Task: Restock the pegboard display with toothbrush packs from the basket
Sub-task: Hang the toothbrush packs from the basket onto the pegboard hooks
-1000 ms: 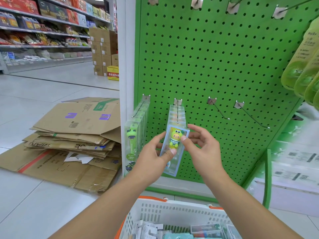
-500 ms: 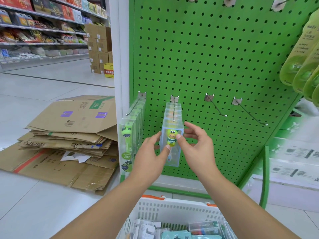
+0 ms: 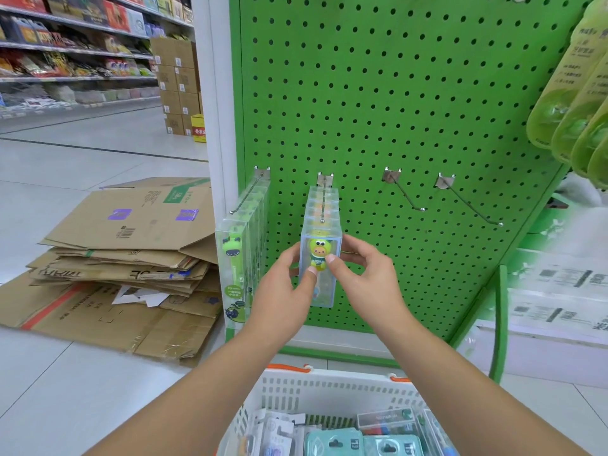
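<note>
White basket (image 3: 297, 388) nearest us, orange handles, packs inside incl. teal blister packs (image 3: 334, 442). Our left hand (image 3: 283, 292) and right hand (image 3: 368, 278) both pinch front toothbrush pack (image 3: 320, 268), clear box with green cartoon figure: thumbs on face, fingers round sides. Pack at front of row on second hook (image 3: 323, 202), hook tip visible above pack top. Left of it, first hook carries row of green toothbrush packs (image 3: 241, 258). Two bare hooks to right. Green pegboard (image 3: 378, 93) behind. Flattened cardboard (image 3: 115, 258) on floor left.
</note>
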